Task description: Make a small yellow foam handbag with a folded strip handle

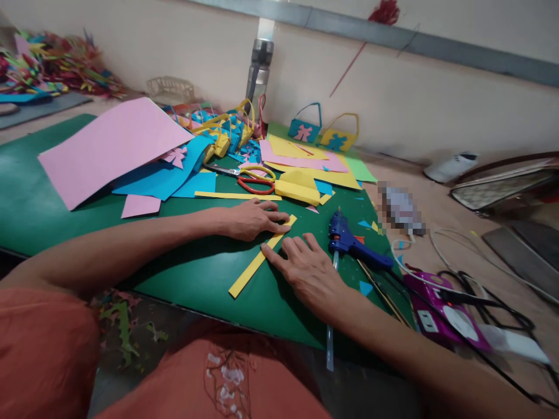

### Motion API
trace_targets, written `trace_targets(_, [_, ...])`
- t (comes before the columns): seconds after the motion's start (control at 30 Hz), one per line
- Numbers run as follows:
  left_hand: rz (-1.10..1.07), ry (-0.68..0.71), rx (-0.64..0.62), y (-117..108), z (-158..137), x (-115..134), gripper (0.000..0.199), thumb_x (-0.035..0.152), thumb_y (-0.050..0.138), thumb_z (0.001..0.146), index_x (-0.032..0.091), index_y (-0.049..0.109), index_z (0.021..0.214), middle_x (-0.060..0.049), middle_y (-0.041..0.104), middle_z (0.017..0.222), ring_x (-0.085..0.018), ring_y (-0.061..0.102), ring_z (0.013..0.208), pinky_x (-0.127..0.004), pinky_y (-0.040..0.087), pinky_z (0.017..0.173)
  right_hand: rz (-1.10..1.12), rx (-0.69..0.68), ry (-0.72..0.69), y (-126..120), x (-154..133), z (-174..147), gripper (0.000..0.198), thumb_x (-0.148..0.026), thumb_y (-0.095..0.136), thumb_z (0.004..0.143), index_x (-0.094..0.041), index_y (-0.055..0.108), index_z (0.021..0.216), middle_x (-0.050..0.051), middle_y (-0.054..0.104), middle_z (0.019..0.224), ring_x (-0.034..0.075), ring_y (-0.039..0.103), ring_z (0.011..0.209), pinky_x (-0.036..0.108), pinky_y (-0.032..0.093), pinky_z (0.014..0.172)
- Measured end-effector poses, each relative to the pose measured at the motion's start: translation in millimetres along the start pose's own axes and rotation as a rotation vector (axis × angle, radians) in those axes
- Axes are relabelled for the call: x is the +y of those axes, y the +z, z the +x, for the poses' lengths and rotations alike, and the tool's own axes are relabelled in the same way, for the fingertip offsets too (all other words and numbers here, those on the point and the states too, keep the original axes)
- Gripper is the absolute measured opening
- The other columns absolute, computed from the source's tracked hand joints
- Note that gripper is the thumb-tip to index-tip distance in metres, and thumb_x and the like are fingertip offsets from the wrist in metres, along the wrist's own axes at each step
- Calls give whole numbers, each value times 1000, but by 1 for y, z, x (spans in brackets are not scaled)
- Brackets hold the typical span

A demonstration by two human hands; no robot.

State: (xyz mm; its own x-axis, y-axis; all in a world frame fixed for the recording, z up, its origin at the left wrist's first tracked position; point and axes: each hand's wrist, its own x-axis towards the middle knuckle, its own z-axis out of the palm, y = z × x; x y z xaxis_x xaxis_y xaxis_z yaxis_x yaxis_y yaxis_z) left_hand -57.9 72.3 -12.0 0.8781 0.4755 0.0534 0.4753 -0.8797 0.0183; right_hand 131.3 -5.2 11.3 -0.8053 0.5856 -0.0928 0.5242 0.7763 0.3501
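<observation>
A narrow yellow paper strip (pixel 248 275) lies flat and slanted on the green board (pixel 187 262). My left hand (pixel 250 220) rests palm down, its fingers stretched out and touching the strip near the far end. From the right, my right hand (pixel 311 272) reaches in with its thumb tip on the strip's middle and its other fingers spread. Just beyond my hands are red-and-yellow-handled scissors (pixel 257 180), a folded yellow paper piece (pixel 298 187) and another yellow strip (pixel 236 196). A blue glue gun (pixel 349 238) lies beside my right hand, a clear glue stick (pixel 331 331) extending from it.
Pink sheets (pixel 117 148) and blue sheets (pixel 161 177) lie at left. Small paper bags (pixel 304 131) stand by the wall, near a bottle (pixel 258 75) and a heap of paper pieces (pixel 238 137). Cables surround a purple power box (pixel 449 311) at right.
</observation>
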Motion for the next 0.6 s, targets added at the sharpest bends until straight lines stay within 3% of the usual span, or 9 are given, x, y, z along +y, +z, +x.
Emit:
trace_targets(0.33, [3, -26, -50, -6, -1, 3, 63, 8, 40, 78, 30, 35, 137, 0, 35, 147, -27, 34, 126, -42, 33, 95, 121, 106, -159, -11, -34, -8, 54, -12, 51, 77, -14, 43, 130, 8, 56, 89, 25, 49, 85, 48, 27, 89])
trace_targets(0.6, [-1, -27, -30, -6, -1, 4, 63, 7, 39, 77, 29, 39, 136, 1, 37, 145, -26, 37, 123, -40, 34, 95, 218, 106, -190, -20, -52, -8, 39, -14, 47, 83, -14, 48, 122, 8, 57, 87, 22, 50, 84, 48, 27, 92])
